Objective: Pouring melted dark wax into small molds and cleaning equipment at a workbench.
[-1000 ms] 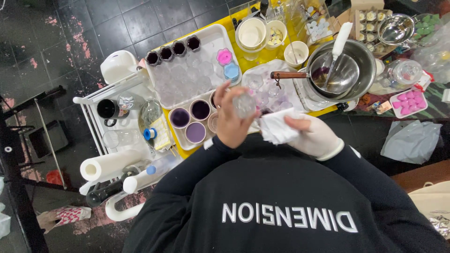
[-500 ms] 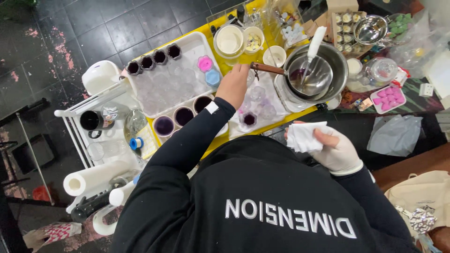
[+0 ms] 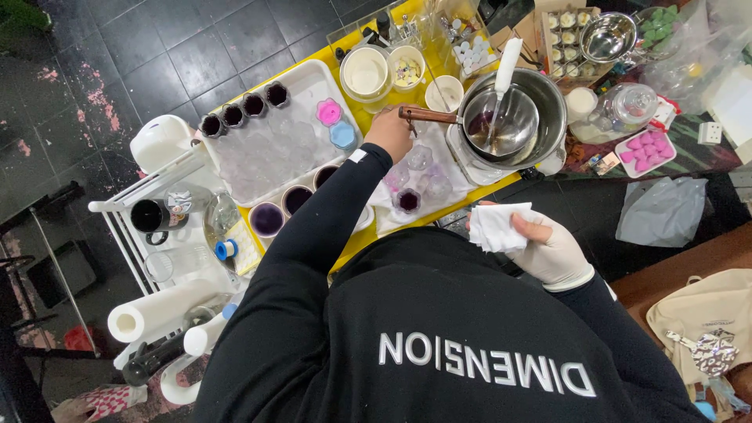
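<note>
My bare left hand (image 3: pixel 389 133) reaches out in a black sleeve and closes on the end of the wooden handle (image 3: pixel 427 116) of a small metal pan (image 3: pixel 501 125). The pan sits inside a larger steel pot (image 3: pixel 548 106), and a white spatula (image 3: pixel 505 66) stands in it. My right hand (image 3: pixel 552 251) wears a white glove and holds a crumpled white tissue (image 3: pixel 497 227) near my chest, off the table's edge. A small glass of dark purple liquid (image 3: pixel 407 201) stands on a white cloth (image 3: pixel 388 219) among empty glasses (image 3: pixel 427 176).
A white tray (image 3: pixel 313 82) on the yellow table (image 3: pixel 356 243) holds several clear and purple-filled glasses, plus a pink (image 3: pixel 329 113) and a blue piece (image 3: pixel 342 135). Behind are white cups (image 3: pixel 366 74). A wire cart (image 3: pixel 168 227) with a paper roll (image 3: pixel 157 309) stands on the left.
My left hand set the glass down on the cloth and moved up to the pan handle. My right hand drew back to the right with the tissue.
</note>
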